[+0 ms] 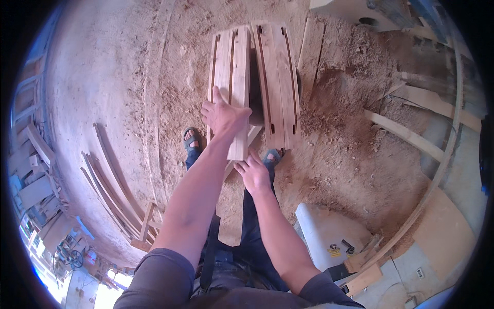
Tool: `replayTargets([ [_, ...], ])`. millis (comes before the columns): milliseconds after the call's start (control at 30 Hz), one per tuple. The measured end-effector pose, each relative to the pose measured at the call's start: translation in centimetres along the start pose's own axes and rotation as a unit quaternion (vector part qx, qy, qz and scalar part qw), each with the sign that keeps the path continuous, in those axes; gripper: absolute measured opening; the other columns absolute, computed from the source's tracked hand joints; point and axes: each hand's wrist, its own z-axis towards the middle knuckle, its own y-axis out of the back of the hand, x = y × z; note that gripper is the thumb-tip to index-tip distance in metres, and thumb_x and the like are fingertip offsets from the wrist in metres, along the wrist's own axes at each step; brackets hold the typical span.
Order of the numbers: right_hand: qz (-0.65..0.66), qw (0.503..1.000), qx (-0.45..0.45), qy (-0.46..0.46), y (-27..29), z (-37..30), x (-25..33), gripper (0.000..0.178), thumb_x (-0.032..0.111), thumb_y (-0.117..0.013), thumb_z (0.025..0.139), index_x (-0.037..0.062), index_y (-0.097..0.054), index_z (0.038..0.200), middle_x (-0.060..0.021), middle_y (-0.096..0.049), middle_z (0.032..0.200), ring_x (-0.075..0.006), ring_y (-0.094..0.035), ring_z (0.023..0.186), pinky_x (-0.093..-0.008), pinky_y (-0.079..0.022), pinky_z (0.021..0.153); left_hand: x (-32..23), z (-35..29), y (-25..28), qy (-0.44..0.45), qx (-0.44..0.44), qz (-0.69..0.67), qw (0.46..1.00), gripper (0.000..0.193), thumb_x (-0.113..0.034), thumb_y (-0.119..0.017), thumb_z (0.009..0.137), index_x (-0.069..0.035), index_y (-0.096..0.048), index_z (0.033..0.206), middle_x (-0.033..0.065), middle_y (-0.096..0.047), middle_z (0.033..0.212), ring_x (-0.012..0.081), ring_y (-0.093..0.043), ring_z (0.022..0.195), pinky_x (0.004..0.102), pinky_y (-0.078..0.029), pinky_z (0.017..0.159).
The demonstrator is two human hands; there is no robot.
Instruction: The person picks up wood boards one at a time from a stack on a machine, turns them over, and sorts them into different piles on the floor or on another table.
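Note:
Several pale wooden boards with long dark grooves (239, 67) lie side by side in front of me. My left hand (225, 114) spans across their top, thumb over the right edge and fingers toward the left one. Just below their near end is my right hand (256, 174), its fingers apart and the tips at the board's end; whether they bear on its underside is hidden. To the right stands a second set of grooved boards (275, 82), separated by a dark gap and touched by neither hand.
Sawdust and shavings cover the floor (339, 154). A loose plank (310, 56) lies beyond the second set. Long curved strips (110, 188) rest at left, near a small wooden frame (147, 224). At lower right is a white block-like object (329, 232) with small tools on top.

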Motion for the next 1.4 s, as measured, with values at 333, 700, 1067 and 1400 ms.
replayTargets([
  [333, -0.299, 0.931, -0.21, -0.021, 16.1, -23.2, 9.1, 0.026, 0.018, -0.059, 0.101, 0.0055, -0.058, 0.124, -0.0136, -0.067, 0.114, -0.029, -0.071, 0.101, -0.034, -0.058, 0.08, 14.4, -9.5, 15.6, -0.01, 0.068, -0.06, 0.996, 0.123, -0.034, -0.089, 0.058, -0.008, -0.033, 0.164, 0.0342, -0.06, 0.131, 0.0459, -0.063, 0.12, 0.0437, -0.052, 0.108],
  [700, -0.711, 0.682, 0.085, -0.147, 5.9, -12.8, 23.5, 0.01, 0.014, -0.055, 0.101, 0.015, -0.056, 0.092, -0.0037, -0.063, 0.082, -0.0176, -0.062, 0.069, -0.0335, -0.047, 0.056, 37.4, -41.4, 17.9, 0.095, -0.098, -0.231, 0.963, 0.126, -0.038, -0.091, 0.052, -0.016, -0.037, 0.164, 0.0312, -0.054, 0.135, 0.0448, -0.058, 0.121, 0.0485, -0.05, 0.106],
  [1067, -0.761, 0.498, 0.363, -0.202, -12.5, -26.5, -2.0, 0.062, 0.013, -0.062, 0.102, 0.009, -0.037, 0.159, -0.0202, -0.062, 0.139, -0.0351, -0.067, 0.119, -0.0445, -0.053, 0.101, 39.1, -69.5, -1.1, 0.247, -0.286, -0.587, 0.716, 0.127, -0.026, -0.094, 0.05, -0.003, -0.037, 0.162, 0.0277, -0.065, 0.131, 0.038, -0.064, 0.121, 0.0405, -0.05, 0.107],
  [1400, -0.644, 0.435, 0.4, -0.485, 5.6, -51.8, -20.1, 0.063, 0.019, -0.067, 0.098, 0.0025, -0.044, 0.154, -0.0121, -0.057, 0.151, -0.0295, -0.053, 0.139, -0.0462, -0.037, 0.121, 44.1, -84.4, -11.0, 0.269, -0.369, -0.546, 0.703, 0.127, -0.032, -0.092, 0.052, -0.009, -0.036, 0.163, 0.0295, -0.056, 0.134, 0.0442, -0.055, 0.129, 0.0459, -0.047, 0.11],
])
